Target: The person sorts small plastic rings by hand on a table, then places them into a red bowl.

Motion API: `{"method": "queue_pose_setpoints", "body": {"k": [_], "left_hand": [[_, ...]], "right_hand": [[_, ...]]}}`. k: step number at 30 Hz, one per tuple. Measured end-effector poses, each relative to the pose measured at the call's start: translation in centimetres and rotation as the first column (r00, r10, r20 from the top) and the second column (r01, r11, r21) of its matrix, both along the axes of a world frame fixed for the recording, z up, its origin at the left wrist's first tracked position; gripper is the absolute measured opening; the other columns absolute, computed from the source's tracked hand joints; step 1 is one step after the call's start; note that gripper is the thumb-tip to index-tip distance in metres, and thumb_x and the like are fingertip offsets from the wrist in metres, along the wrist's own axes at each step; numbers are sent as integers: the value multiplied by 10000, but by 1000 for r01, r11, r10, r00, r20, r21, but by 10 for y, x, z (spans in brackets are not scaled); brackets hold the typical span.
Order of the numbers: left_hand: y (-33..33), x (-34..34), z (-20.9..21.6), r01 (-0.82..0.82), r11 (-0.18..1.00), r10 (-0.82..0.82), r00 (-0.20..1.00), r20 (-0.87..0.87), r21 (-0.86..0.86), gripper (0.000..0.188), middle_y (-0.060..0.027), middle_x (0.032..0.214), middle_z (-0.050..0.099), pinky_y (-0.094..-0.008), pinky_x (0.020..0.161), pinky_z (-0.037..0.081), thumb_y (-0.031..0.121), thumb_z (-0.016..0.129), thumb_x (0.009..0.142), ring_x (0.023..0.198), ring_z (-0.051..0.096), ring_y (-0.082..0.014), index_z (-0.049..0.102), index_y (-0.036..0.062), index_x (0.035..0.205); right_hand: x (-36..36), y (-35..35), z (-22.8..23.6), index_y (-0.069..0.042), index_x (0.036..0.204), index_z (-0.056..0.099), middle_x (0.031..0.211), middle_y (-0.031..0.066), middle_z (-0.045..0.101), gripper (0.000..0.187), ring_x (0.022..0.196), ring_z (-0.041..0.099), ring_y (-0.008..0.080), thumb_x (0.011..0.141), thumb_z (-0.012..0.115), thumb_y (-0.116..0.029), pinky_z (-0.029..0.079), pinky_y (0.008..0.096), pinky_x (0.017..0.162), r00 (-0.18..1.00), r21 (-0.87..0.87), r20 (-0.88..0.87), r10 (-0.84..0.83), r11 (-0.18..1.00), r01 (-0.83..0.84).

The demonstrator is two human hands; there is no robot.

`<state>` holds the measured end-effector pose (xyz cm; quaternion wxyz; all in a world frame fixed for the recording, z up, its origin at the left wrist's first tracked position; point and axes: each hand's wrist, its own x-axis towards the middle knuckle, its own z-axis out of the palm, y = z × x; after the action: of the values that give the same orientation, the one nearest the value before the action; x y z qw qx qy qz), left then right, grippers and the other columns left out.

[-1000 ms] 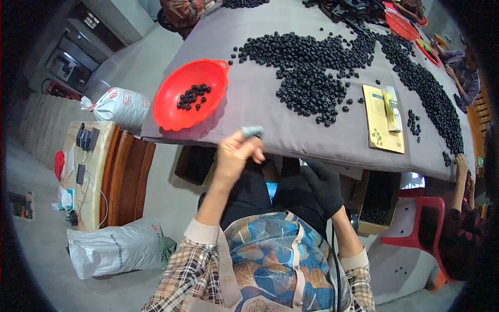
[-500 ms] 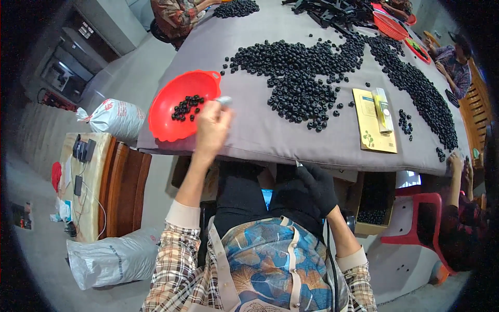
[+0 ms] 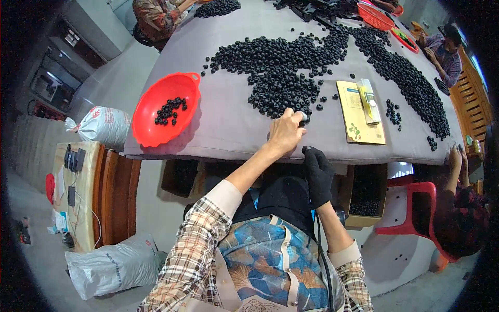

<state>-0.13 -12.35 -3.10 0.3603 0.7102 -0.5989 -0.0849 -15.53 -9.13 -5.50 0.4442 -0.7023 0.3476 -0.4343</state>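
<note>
Gray tablecloth (image 3: 228, 112): open left of left hand (image 3: 287, 131), to red bowl (image 3: 179, 86).
Black beads (image 3: 280, 78): block just ahead.
Yellow booklet (image 3: 352, 115): obstacle rightward.

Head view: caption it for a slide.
Left hand at the small black parts, gloved right hand by the table edge, red bowl at left.

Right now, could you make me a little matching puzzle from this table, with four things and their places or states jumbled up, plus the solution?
Things:
1. left hand
2. right hand
3. red bowl
4. yellow card

Places or states:
A. inside a black glove
B. beneath a slim pack
C. at the near end of the big black heap
D. by the table's left edge

Pairs: 1-C, 2-A, 3-D, 4-B
</note>
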Motion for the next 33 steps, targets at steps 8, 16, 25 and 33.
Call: {"method": "queue_pose_setpoints", "body": {"k": [8,16,25,33], "left_hand": [[1,10,-12,-23,999,24,1000,16,-32,242,-131,845,519,-411,648,462,164,693,682,756,569,-317,580,51,863],[11,25,-13,-74,992,61,991,-120,-106,263,-116,812,502,-372,626,448,63,694,635,703,536,-277,564,26,860],[1,25,-9,-144,989,143,990,-15,-36,294,-158,844,508,-420,659,443,87,683,673,758,536,-342,491,19,885],[3,31,-17,-140,989,141,989,38,-46,241,-189,869,513,-450,687,433,67,646,710,822,524,-387,481,3,873]], "right_hand": [[-4,-3,0,-43,1103,544,1060,165,552,321,952,545,309,785,547,-2,451,366,820,992,73,-83,90,994,-84],[4,-3,12,-22,1106,543,1030,155,565,291,875,570,278,817,542,-52,453,325,805,997,334,-33,64,941,-49],[5,-5,-9,16,999,595,973,129,607,231,885,561,193,855,556,-160,441,305,795,998,-74,-42,44,996,-47],[7,-2,12,25,1011,585,971,114,606,253,891,558,179,857,550,-173,433,291,799,998,396,40,43,917,-56]]}}
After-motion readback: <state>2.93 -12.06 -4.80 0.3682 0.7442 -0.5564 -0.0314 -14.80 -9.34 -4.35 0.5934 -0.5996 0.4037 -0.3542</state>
